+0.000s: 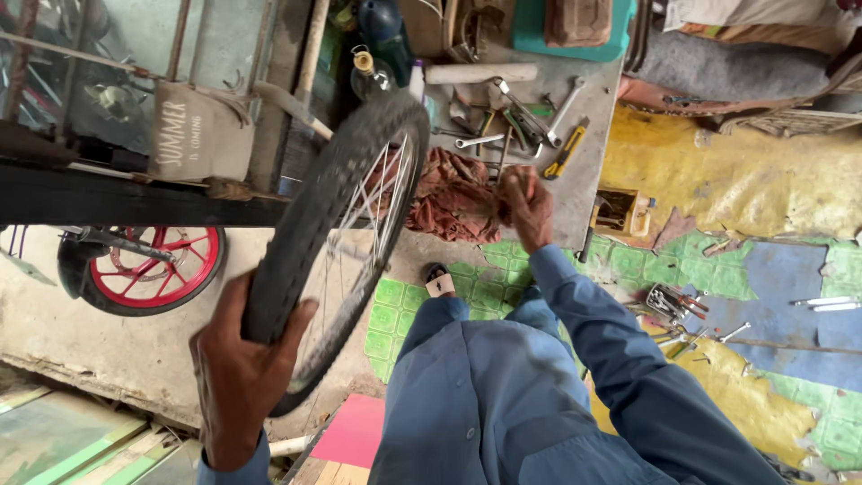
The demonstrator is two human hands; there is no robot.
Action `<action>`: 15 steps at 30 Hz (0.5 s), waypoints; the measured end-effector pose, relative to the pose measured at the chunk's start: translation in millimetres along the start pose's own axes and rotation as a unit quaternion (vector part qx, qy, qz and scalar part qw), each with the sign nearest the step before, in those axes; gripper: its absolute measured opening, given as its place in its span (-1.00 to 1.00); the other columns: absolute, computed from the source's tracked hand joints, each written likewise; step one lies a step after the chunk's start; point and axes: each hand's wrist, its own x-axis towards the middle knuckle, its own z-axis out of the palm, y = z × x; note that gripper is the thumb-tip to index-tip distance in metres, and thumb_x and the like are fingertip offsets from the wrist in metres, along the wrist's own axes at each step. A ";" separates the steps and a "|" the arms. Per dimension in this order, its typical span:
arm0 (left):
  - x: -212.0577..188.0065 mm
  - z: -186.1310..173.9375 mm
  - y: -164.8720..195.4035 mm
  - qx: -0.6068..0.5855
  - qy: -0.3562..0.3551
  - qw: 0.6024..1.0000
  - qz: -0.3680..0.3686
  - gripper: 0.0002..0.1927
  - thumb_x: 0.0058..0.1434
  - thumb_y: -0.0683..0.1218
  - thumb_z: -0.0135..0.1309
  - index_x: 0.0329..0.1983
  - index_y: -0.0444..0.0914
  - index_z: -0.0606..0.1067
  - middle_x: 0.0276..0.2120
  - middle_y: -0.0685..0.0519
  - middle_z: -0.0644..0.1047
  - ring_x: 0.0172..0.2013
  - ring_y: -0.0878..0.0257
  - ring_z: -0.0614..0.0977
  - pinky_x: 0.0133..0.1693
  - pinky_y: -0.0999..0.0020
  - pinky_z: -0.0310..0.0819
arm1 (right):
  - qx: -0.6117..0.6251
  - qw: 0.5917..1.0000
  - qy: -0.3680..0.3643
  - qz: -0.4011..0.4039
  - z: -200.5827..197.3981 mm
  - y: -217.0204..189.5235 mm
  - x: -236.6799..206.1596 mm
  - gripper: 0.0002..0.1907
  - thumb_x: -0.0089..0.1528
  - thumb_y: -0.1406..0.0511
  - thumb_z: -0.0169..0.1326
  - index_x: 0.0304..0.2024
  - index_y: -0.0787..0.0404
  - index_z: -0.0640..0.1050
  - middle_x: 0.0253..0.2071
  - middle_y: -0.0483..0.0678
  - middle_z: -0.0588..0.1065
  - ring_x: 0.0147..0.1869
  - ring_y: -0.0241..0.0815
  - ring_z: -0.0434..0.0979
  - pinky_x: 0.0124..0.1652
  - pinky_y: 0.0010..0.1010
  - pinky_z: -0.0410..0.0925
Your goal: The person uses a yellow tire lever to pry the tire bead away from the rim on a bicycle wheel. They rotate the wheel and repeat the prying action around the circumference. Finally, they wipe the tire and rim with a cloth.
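Lower left of frame, left hand [241, 382] is gripping the bike wheel [346, 238] by its tyre, holding it upright. Mid-frame, right hand [525, 205] is closing on the red rag [453, 198] by the wrenches [521, 121]; prob wiping next, needs wheel kept steady.

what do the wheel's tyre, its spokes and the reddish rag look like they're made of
Tyre: black rubber by the look, matte, with a knobbly tread, gripped by the left hand.
Spokes: thin metal, probably steel, with a silvery shine.
Rag: soft woven cloth, reddish-brown and crumpled into folds, held by the right hand.
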 end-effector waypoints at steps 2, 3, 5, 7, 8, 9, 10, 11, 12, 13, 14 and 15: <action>-7.0 -3.9 -14.9 -0.004 -0.017 0.998 -0.066 -0.50 0.11 0.02 0.35 0.06 -0.26 0.53 -0.38 -0.09 0.67 -0.45 0.09 0.73 -0.38 0.20 0.54 | 0.032 0.999 -0.041 -0.004 26.9 -10.1 -2.7 -0.63 0.40 0.12 0.04 0.00 0.31 0.57 -0.18 -0.09 0.60 -0.16 -0.36 0.60 -0.11 -0.46 0.49; -8.9 -4.4 -22.5 -0.006 -0.025 0.995 -0.100 -0.50 0.10 0.02 0.36 0.07 -0.24 0.52 -0.39 -0.08 0.67 -0.48 0.09 0.73 -0.40 0.19 0.55 | 0.049 0.997 -0.064 -0.005 40.6 -15.2 -5.3 -0.63 0.41 0.13 0.02 0.02 0.30 0.58 -0.18 -0.08 0.61 -0.18 -0.35 0.60 -0.12 -0.46 0.48; -10.7 -2.4 -37.7 -0.027 -0.027 0.994 -0.102 -0.34 0.08 0.03 0.35 0.22 -0.21 0.41 -0.41 -0.08 0.67 -0.46 0.12 0.73 -0.41 0.19 0.54 | 0.038 0.989 -0.132 -0.059 69.6 -27.1 -12.8 -0.68 0.45 0.15 0.01 -0.17 0.29 0.55 -0.16 -0.05 0.66 -0.18 -0.32 0.67 -0.17 -0.43 0.52; -14.7 2.2 -52.6 -0.033 -0.041 0.991 -0.124 -0.19 0.02 0.03 0.38 0.34 -0.14 0.31 -0.44 -0.09 0.66 -0.46 0.12 0.72 -0.42 0.18 0.52 | 0.011 0.971 -0.199 -0.128 102.3 -41.9 -30.8 -0.72 0.47 0.20 0.06 -0.25 0.28 0.49 -0.25 -0.06 0.54 -0.21 -0.31 0.57 -0.19 -0.43 0.50; -13.3 8.1 -60.2 -0.029 -0.054 0.988 -0.141 -0.11 -0.02 0.03 0.40 0.38 -0.09 0.26 -0.45 -0.10 0.66 -0.46 0.11 0.72 -0.42 0.17 0.51 | -0.008 0.957 -0.231 -0.173 121.2 -50.6 -41.9 -0.76 0.46 0.25 0.12 -0.23 0.27 0.44 -0.34 -0.09 0.40 -0.25 -0.33 0.44 -0.19 -0.44 0.47; -12.6 12.8 -67.9 -0.026 -0.069 0.985 -0.155 -0.03 -0.07 0.03 0.43 0.42 -0.05 0.22 -0.47 -0.10 0.66 -0.47 0.10 0.71 -0.42 0.17 0.50 | -0.020 0.922 -0.351 -0.162 135.3 -60.5 -54.2 -0.84 0.36 0.31 0.11 -0.09 0.29 0.48 -0.20 -0.07 0.46 -0.18 -0.31 0.50 -0.17 -0.43 0.47; -13.4 17.7 -75.5 -0.008 -0.066 0.987 -0.144 0.02 -0.10 0.05 0.46 0.42 -0.04 0.21 -0.46 -0.11 0.66 -0.47 0.06 0.70 -0.40 0.14 0.50 | -0.034 0.875 -0.460 -0.147 153.2 -68.6 -73.0 -0.70 0.27 0.37 0.11 0.05 0.31 0.53 -0.06 -0.05 0.52 -0.12 -0.29 0.55 -0.15 -0.41 0.48; -13.6 27.5 -82.4 0.007 -0.071 0.989 -0.128 0.06 -0.14 0.06 0.50 0.42 -0.03 0.20 -0.46 -0.11 0.66 -0.46 0.02 0.69 -0.39 0.11 0.50 | 0.129 0.801 -0.585 0.005 189.1 -73.8 -81.0 -0.78 0.46 0.38 -0.09 0.09 0.20 0.54 -0.10 -0.12 0.51 -0.06 -0.30 0.54 -0.12 -0.45 0.46; -13.3 41.1 -87.8 0.021 -0.080 0.991 -0.108 0.11 -0.18 0.08 0.53 0.42 -0.02 0.18 -0.45 -0.12 0.65 -0.45 -0.03 0.68 -0.37 0.09 0.49 | 0.123 0.813 -0.555 -0.124 194.9 -81.9 -111.1 -0.71 0.39 0.46 -0.05 0.16 0.25 0.49 0.12 0.04 0.47 0.11 -0.14 0.47 0.00 -0.31 0.42; -13.4 54.6 -94.3 0.011 -0.090 0.987 -0.135 0.06 -0.10 0.04 0.46 0.46 0.01 0.16 -0.45 -0.13 0.65 -0.43 -0.03 0.69 -0.36 0.08 0.51 | 0.090 0.818 -0.525 -0.215 214.3 -88.2 -126.0 -0.76 0.47 0.26 0.03 0.15 0.20 0.55 -0.10 -0.03 0.50 -0.02 -0.11 0.52 -0.02 -0.24 0.46; -14.9 63.6 -103.0 0.004 -0.099 0.982 -0.163 0.02 -0.02 0.01 0.39 0.50 0.03 0.14 -0.45 -0.14 0.65 -0.41 -0.03 0.71 -0.34 0.08 0.53 | -0.046 0.841 -0.476 -0.254 219.2 -94.1 -135.0 -0.78 0.41 0.17 0.05 -0.06 0.17 0.53 -0.21 -0.02 0.51 -0.11 -0.06 0.54 -0.13 -0.18 0.41; -16.5 70.4 -113.5 0.000 -0.103 0.976 -0.193 -0.02 0.06 -0.02 0.31 0.54 0.05 0.12 -0.46 -0.15 0.65 -0.39 -0.03 0.73 -0.33 0.07 0.55 | -0.178 0.842 -0.421 -0.288 226.3 -99.7 -142.8 -0.71 0.35 0.08 0.06 -0.27 0.14 0.52 -0.32 -0.01 0.52 -0.19 0.00 0.57 -0.24 -0.12 0.36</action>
